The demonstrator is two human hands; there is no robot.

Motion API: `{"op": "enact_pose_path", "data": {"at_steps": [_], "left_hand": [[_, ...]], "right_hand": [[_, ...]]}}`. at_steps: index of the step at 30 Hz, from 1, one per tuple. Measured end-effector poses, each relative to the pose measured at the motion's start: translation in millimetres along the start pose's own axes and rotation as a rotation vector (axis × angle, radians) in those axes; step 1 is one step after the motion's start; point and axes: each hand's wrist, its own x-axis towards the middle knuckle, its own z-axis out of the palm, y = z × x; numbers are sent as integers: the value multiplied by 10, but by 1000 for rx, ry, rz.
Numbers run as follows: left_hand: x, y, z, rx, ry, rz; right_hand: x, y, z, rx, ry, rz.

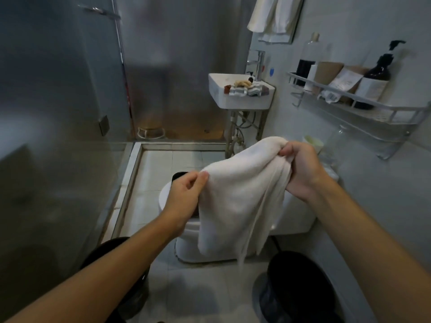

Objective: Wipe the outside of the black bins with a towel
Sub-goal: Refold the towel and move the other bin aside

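Towel: a white towel is held up at chest height over the toilet, spread between both hands and hanging in loose folds; it appears to be being opened out or refolded into a wiping pad before use.
Left hand: the left hand is closed in a pinch on the towel's near edge, thumb against fingertips, so that the cloth is drawn taut.
Right hand: the right hand is curled round a gathered bunch of the towel's upper corner, by which most of the weight is carried.
Black bins: one black bin stands on the floor at lower right, another black bin at lower left, partly hidden by the forearm; neither is touched by the towel.
Progress: wiping is judged not yet begun.
Next: the towel would need lowering to a bin's outer wall.
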Motion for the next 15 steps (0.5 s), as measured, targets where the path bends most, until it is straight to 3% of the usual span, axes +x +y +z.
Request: {"op": "enact_pose_path", "data": {"at_steps": [3,6,15], "left_hand": [[3,222,15,186,-9,139],[-19,361,51,234,-42,148],[-62,638,112,-184,-85,-193]], "right_hand": [[24,40,-138,64,14,29],[62,64,-228,89,55,54],[68,511,-240,127,80,187]]}}
